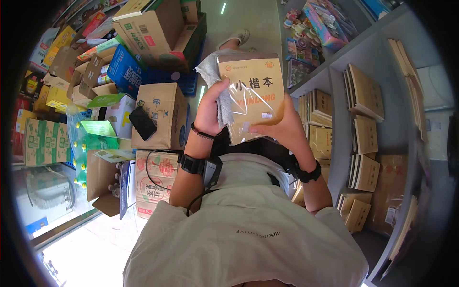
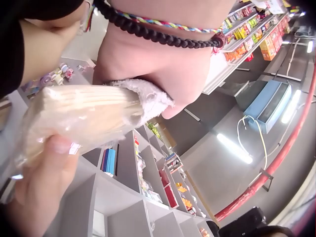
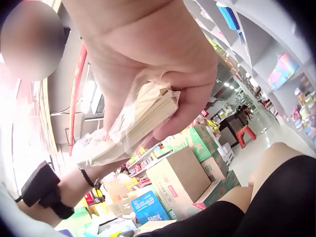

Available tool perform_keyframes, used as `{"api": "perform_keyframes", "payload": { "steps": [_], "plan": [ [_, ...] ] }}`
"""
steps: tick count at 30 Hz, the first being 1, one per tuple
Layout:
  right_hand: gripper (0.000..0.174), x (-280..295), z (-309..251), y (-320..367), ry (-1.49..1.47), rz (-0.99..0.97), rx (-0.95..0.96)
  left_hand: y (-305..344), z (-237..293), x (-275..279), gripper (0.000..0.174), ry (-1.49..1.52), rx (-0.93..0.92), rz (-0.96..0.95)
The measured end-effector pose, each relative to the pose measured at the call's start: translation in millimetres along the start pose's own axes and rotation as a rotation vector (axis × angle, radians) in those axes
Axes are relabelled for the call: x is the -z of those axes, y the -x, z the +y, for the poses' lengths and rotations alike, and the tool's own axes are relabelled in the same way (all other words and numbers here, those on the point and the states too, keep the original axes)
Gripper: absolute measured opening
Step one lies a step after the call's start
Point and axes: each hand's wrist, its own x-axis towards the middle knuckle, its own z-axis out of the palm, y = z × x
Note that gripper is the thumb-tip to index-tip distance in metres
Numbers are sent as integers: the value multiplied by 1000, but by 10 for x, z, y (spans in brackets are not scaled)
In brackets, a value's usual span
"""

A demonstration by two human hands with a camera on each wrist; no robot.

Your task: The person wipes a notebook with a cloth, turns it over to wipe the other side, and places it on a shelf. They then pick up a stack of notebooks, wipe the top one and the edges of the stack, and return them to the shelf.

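a rectangular pack of tan paper booklets in clear plastic wrap (image 1: 251,112) is held up before the person's torso, its printed cover facing the head camera. the left hand (image 1: 209,109) grips one long side, a fuzzy grey-white cloth (image 1: 224,103) between palm and pack; the right hand (image 1: 283,125) grips the opposite side, thumb on the lower front. the hands are apart, joined only by the pack. the wrap encloses the whole stack, pale page edges showing through in both wrist views.

a tall grey shelf unit (image 1: 337,98) holds similar tan packs (image 1: 366,93) upright in its compartments. opposite, a closed brown cardboard box (image 1: 167,112) carries a black phone (image 1: 142,123) at its left edge. an open brown carton (image 1: 102,184) below holds what look like bottles, though they are small and dim. beyond the pack, pale floor (image 1: 239,18) runs between the stacked cartons (image 1: 148,36) and the shelving.
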Motion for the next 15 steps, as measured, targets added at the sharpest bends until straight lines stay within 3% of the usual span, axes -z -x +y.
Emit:
{"api": "perform_keyframes", "payload": {
  "steps": [4, 6, 7, 9, 10, 12, 15],
  "plan": [
    [98, -7, 180, 27, -260, 10, -20, 75, 60, -136, 41, 29, -32, -53],
    [87, 71, 249, 59, -768, -150, -230, 40, 69, -119, 45, 112, -95, 10],
    [87, 99, 293, 82, -766, -146, -228, 12, 110, -70, 44, 154, -90, -67],
    [79, 129, 404, 123, -1063, -137, -246, -1, 164, -151, 44, 41, -193, -31],
    [76, 113, 485, 122, -1024, -89, -197, -6, 177, -141, 44, 41, -191, -37],
    [74, 97, 318, 67, -959, 3, -147, 17, 160, -92, 46, -323, -134, 134],
    [67, 97, 215, -7, -860, 134, -91, 29, -25, -143, 49, -253, -165, 91]
  ]
}}
